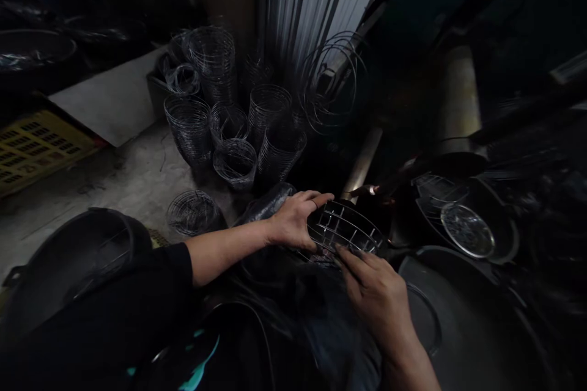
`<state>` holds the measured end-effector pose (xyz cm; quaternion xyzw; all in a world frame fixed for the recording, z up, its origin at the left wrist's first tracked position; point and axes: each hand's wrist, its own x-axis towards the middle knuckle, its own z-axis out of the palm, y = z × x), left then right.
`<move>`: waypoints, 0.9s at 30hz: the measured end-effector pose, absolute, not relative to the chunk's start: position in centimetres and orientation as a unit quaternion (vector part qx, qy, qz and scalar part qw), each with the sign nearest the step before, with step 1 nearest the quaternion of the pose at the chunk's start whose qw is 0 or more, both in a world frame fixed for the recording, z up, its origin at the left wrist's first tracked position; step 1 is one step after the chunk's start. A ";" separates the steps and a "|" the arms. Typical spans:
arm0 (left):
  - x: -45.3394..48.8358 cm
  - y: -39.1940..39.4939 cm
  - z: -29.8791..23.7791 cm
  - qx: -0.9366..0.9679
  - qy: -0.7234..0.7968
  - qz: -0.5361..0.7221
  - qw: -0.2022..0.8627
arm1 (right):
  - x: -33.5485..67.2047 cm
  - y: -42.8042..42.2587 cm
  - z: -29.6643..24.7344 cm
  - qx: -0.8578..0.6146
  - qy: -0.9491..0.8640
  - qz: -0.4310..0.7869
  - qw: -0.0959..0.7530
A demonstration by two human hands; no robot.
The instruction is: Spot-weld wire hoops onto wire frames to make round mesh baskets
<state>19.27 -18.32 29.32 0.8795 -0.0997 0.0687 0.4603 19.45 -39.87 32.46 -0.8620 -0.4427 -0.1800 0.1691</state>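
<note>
1. Silvery metal wire makes up the round, open frame with short crossbars [353,235] just above the person's lap, between the two hands.
2. Left hand [293,220]: its grip curves around the frame's left side, index finger stretched along the far rim and thumb low at the near side, pinching the frame between them.
3. Right hand [378,287]: its fingertips touch the near edge of the frame; the thumb's underside is hidden, so I cannot tell whether this grip pinches a wire or only presses on it.
4. Beyond the left forearm, tall stacks of thin grey wire rings [280,156] stand close together, with a low bundle of wire rings [193,212] nearer the arm.
5. Large black round basin [477,317] sits just right of the right hand; behind it, a shiny round metal piece [468,230] lies in a dark round vessel [510,233].
6. Another black basin, with side handles [50,281], is at the left, near the black sleeve [151,293].
7. Farther left, a yellow slotted plastic crate [36,143] stands on the grey floor [128,177].
</note>
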 end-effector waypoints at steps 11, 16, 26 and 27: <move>23.8 -18.4 30.5 0.879 -0.076 0.080 0.465 | 24.9 -40.3 33.3 -0.844 -0.461 -0.212 0.172; 25.1 -18.5 31.1 0.869 -0.062 0.066 0.486 | 26.6 -40.4 33.7 -0.855 -0.445 -0.177 0.199; 26.3 -18.3 31.4 0.864 -0.054 0.060 0.497 | 28.1 -40.2 33.3 -0.859 -0.420 -0.161 0.247; 26.7 -18.3 31.4 0.867 -0.049 0.060 0.493 | 28.5 -40.0 33.3 -0.859 -0.414 -0.163 0.251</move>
